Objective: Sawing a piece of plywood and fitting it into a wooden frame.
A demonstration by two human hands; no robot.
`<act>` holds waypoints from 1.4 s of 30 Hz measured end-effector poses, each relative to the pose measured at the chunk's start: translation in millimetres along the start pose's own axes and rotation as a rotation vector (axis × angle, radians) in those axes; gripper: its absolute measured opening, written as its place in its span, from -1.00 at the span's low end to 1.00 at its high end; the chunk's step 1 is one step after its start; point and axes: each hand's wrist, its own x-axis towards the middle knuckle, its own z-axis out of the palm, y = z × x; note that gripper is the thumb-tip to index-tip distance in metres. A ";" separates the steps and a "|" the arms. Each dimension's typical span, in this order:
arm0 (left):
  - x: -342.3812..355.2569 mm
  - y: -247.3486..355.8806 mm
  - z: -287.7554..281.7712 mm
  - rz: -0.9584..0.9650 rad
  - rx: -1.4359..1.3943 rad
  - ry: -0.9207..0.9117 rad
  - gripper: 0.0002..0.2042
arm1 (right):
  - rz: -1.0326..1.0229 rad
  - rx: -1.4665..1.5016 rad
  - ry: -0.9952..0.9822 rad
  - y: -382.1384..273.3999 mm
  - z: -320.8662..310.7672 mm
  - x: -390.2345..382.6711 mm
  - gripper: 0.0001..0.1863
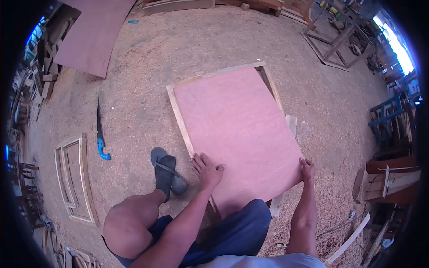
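A pink plywood panel [237,129] lies over a light wooden frame [178,111], whose upper corner shows past the panel at the top right. My left hand [206,170] rests with fingers apart on the panel's left edge, near the frame's side. My right hand [307,169] grips the panel's right edge near its lower corner, fingers curled over it. My knee in dark cloth [241,228] is against the panel's bottom edge.
A blue-handled handsaw [103,149] and a small wooden frame [82,178] lie on the left. Another pink sheet [89,35] is at the upper left, a larger frame [335,49] at the upper right. Timber [389,178] is piled on the right. My sandalled foot [165,172] is beside the panel.
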 end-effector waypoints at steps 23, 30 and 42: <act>330.9 3.9 -161.1 0.510 0.414 0.026 0.42 | 0.104 -0.019 -0.060 -5.2 10.4 -20.3 -0.41; 334.1 2.4 -157.8 0.443 0.456 -0.039 0.39 | 0.026 -0.201 0.223 11.1 30.8 -34.1 -0.19; 343.2 27.8 -133.5 0.585 0.420 -0.049 0.34 | 0.530 0.072 -0.160 52.1 69.2 -257.7 -0.63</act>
